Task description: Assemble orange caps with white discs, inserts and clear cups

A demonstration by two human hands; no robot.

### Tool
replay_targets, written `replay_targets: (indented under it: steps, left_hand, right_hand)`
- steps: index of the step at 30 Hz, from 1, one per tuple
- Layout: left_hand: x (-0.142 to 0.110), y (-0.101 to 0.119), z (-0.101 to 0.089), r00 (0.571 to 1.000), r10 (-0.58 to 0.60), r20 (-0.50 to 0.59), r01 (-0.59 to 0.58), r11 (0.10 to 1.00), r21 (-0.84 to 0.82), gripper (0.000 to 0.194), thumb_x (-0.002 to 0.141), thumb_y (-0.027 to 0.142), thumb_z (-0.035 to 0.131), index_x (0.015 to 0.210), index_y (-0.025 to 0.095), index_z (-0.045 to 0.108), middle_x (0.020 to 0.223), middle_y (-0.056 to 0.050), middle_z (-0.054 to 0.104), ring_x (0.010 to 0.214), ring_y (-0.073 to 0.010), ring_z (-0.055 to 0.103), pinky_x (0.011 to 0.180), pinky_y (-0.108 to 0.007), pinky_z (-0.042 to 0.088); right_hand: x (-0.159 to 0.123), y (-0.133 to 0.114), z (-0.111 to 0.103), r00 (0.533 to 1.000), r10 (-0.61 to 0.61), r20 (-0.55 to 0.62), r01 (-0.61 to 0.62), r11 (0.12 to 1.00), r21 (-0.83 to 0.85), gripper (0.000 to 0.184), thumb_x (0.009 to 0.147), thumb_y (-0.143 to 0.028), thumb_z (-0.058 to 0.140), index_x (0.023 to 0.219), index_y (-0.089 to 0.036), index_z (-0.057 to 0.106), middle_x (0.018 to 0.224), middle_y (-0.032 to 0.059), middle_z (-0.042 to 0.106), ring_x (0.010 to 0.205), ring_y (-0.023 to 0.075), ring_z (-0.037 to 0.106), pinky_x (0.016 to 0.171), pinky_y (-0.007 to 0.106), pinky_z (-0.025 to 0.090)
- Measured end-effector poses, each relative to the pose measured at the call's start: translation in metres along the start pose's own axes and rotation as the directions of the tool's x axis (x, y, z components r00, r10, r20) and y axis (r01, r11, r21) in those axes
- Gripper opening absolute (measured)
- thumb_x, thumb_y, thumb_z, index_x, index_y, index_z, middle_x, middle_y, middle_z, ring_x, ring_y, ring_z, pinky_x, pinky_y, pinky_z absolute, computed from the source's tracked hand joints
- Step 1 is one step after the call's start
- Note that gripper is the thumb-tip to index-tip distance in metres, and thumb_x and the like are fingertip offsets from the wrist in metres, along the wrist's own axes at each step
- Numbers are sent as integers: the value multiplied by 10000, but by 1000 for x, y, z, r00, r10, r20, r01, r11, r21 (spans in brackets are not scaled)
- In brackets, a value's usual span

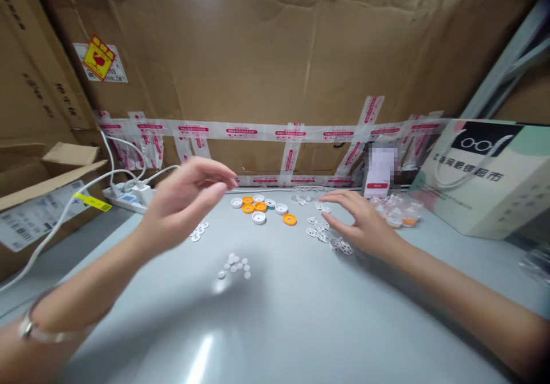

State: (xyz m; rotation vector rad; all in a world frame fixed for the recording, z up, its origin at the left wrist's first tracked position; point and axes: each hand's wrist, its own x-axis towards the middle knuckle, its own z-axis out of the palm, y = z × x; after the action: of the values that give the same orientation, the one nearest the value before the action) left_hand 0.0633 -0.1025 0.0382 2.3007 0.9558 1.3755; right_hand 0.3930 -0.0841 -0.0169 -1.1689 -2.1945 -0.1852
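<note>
My left hand (pixel 189 198) is raised above the grey table, thumb and fingers apart, with nothing seen between them. Below and beside it lie small white discs (pixel 198 232). Over the right side, my right hand (pixel 358 220) has its thumb and fingers spread, close to a cluster of white spoked plastic pieces (pixel 318 229); whether it touches them I cannot tell. Between the hands sit several orange rings (pixel 290 219) and white rings (pixel 258 218). Nearer to me is a group of small translucent white discs (pixel 236 265).
A large cardboard box (pixel 258 74) walls off the back. On the left are an open carton (pixel 47 200), white cables and a power strip (pixel 124 199). At right stand a phone (pixel 378 169), a pile of clear-wrapped pieces (pixel 397 209) and a paper bag (pixel 481 183).
</note>
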Motion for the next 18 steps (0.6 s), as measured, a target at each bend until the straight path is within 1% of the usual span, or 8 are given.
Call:
replay_targets:
  steps: [1, 3, 4, 5, 7, 9, 11, 18]
  left_hand:
    - [4, -15, -6, 981, -94, 170, 77, 992, 101, 242, 846, 363, 513, 993, 186, 588, 957, -47, 611, 842, -162, 561, 733, -260, 458]
    - [9, -46, -21, 848, -326, 418, 185, 921, 343, 270, 815, 406, 521, 927, 173, 600, 886, -33, 622, 794, -164, 561, 696, -247, 442]
    - [9, -61, -29, 787, -419, 454, 213, 874, 437, 288, 803, 424, 519, 899, 165, 602, 871, -36, 626, 783, -166, 561, 695, -250, 436]
    - [7, -72, -36, 759, -469, 452, 227, 841, 490, 305, 795, 441, 510, 862, 158, 602, 829, -36, 625, 752, -162, 556, 674, -243, 429]
    - [1, -84, -48, 664, -534, 523, 240, 815, 528, 330, 780, 472, 507, 865, 169, 606, 796, -31, 627, 714, -156, 551, 618, -225, 412]
    - [-5, -84, -53, 645, -548, 532, 237, 806, 543, 331, 756, 489, 527, 852, 183, 609, 789, -26, 630, 706, -156, 549, 596, -218, 396]
    - [-8, -79, -52, 646, -550, 529, 222, 799, 559, 308, 726, 481, 558, 825, 194, 609, 784, -22, 628, 708, -158, 552, 594, -217, 391]
    - [-12, -83, -34, 601, -570, 560, 180, 779, 601, 205, 711, 387, 567, 779, 204, 632, 754, -18, 639, 707, -165, 576, 623, -225, 397]
  right_hand:
    - [1, -5, 4, 1000, -19, 15, 18, 999, 32, 240, 842, -294, 488, 1071, -243, 538, 1086, 77, 588, 1037, 246, 527, 878, 432, 407]
    - [1, -13, 12, 998, -48, 28, 46, 996, 82, 242, 847, -282, 485, 1081, -242, 532, 1085, 77, 596, 1038, 241, 534, 882, 429, 409]
    - [-1, -14, 15, 998, -61, 34, 57, 993, 104, 245, 847, -276, 485, 1086, -241, 529, 1079, 77, 602, 1033, 237, 540, 880, 424, 414]
    - [-4, -15, 17, 997, -70, 44, 64, 990, 124, 248, 848, -270, 485, 1091, -242, 527, 1073, 76, 608, 1027, 234, 546, 878, 419, 419]
    - [-9, -14, 20, 995, -76, 67, 65, 986, 154, 251, 847, -266, 485, 1092, -248, 531, 1056, 71, 623, 1009, 231, 561, 873, 414, 429]
    - [-14, -10, 20, 995, -59, 79, 45, 984, 171, 242, 846, -273, 483, 1080, -254, 545, 1040, 64, 635, 990, 229, 576, 869, 411, 438]
    - [-16, -7, 19, 996, -30, 86, 13, 983, 182, 232, 845, -287, 484, 1061, -252, 559, 1026, 61, 642, 978, 228, 584, 861, 406, 450]
    - [-14, -3, 16, 995, 65, 77, -82, 968, 238, 193, 845, -314, 488, 985, -233, 593, 992, 54, 650, 946, 215, 597, 826, 368, 477]
